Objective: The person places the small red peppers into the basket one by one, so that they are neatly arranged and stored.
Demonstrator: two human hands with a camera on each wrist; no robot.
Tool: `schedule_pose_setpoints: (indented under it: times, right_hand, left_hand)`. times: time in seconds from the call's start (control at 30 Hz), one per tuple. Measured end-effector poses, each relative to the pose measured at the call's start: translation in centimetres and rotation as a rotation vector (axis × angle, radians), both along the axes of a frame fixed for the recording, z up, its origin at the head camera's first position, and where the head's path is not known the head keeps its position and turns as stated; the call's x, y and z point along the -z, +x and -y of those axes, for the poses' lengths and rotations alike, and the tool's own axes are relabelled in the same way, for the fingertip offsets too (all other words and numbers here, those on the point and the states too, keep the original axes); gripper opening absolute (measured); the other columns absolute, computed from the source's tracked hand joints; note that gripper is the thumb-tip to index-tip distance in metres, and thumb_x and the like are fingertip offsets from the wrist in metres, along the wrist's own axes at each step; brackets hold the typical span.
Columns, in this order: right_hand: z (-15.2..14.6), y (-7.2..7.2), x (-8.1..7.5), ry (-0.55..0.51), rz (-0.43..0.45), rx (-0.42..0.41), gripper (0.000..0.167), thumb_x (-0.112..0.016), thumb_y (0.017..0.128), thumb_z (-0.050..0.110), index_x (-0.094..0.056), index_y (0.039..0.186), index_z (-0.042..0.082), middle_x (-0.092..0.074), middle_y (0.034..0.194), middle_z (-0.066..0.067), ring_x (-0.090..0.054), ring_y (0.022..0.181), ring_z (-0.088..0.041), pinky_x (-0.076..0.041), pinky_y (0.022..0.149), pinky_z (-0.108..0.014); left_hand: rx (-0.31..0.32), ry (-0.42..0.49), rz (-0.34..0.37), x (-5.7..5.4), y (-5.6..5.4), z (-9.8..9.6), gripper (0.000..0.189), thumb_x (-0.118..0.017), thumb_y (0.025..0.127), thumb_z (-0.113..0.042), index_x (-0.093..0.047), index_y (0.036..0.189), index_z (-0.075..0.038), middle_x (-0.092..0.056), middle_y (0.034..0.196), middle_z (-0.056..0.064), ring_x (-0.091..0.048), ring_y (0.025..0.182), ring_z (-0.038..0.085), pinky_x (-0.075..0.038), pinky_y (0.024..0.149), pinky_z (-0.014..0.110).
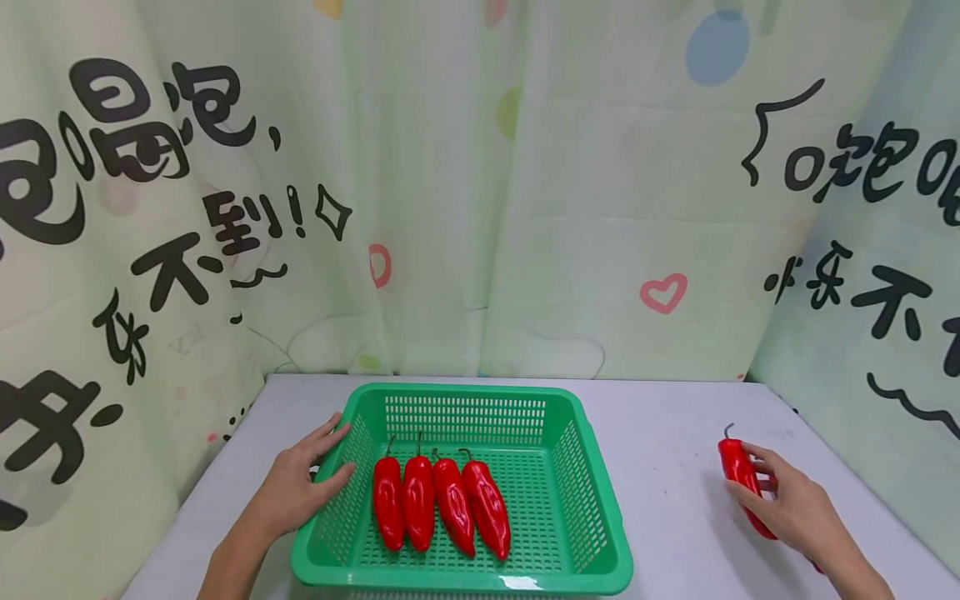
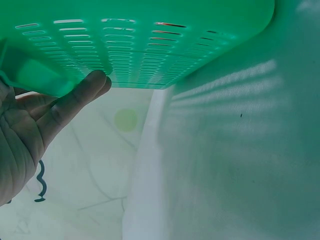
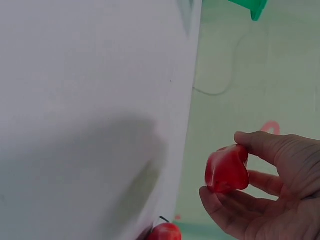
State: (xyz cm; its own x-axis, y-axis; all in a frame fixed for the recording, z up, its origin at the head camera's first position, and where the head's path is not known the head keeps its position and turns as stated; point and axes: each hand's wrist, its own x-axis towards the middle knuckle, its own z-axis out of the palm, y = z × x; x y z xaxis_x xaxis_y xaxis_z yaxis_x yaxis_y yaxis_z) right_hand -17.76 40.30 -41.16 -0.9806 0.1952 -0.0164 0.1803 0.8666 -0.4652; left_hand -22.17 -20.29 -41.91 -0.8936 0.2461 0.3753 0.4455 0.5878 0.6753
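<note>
A green plastic basket (image 1: 585,500) sits on the table, with several glossy red peppers (image 1: 453,508) lying side by side inside, stems toward the back. My left hand (image 1: 296,483) rests on the basket's left rim with fingers and thumb extended. In the left wrist view, the same hand (image 2: 55,115) touches the basket's side wall (image 2: 200,60). Off to the right, my right hand (image 1: 795,504) holds a red pepper (image 1: 738,467) above the table, stem upward. The right wrist view shows this pepper (image 3: 227,170) end-on between thumb and fingers.
Another red fruit with a dark stem (image 3: 166,232) shows at the bottom of the right wrist view; the forearm mostly covers it in the head view. The white table (image 1: 660,467) is bordered by a pale printed curtain (image 1: 570,208) at the back and sides.
</note>
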Motion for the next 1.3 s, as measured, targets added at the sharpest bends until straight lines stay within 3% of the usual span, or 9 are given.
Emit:
schedule_pose_setpoints:
  times: [0.33,0.57,1.3]
  right_hand:
    - [1.3,0.0,-1.1,-0.007,-0.034,-0.019,0.091,-0.08,0.088,0.031,-0.029,0.15,-0.011,-0.043,0.134,-0.045,-0.049,0.113,-0.06,-0.062,0.069,-0.048]
    - [2.1,0.0,-1.4,0.009,-0.106,-0.051,0.086,-0.08,0.088,0.029,-0.033,0.149,-0.01,-0.047,0.132,-0.044,-0.052,0.111,-0.059,-0.062,0.065,-0.047]
    - [5.6,0.0,-2.8,-0.018,-0.163,-0.09,0.088,-0.082,0.087,0.033,-0.036,0.152,-0.005,-0.049,0.134,-0.039,-0.054,0.113,-0.057,-0.062,0.064,-0.045]
  left_hand:
    - [-0.003,-0.002,0.002,-0.1,0.0,0.0,0.058,-0.074,0.091,-0.009,-0.054,0.142,0.01,-0.043,0.154,0.029,-0.071,0.106,0.04,-0.063,0.075,0.041]
    - [-0.001,0.0,0.004,-0.1,0.0,0.0,0.058,-0.074,0.091,-0.009,-0.054,0.142,0.01,-0.043,0.154,0.029,-0.071,0.106,0.04,-0.063,0.075,0.04]
    - [0.004,0.001,-0.004,0.0,0.0,0.1,0.058,-0.074,0.091,-0.009,-0.054,0.141,0.01,-0.043,0.154,0.029,-0.07,0.107,0.041,-0.063,0.075,0.039]
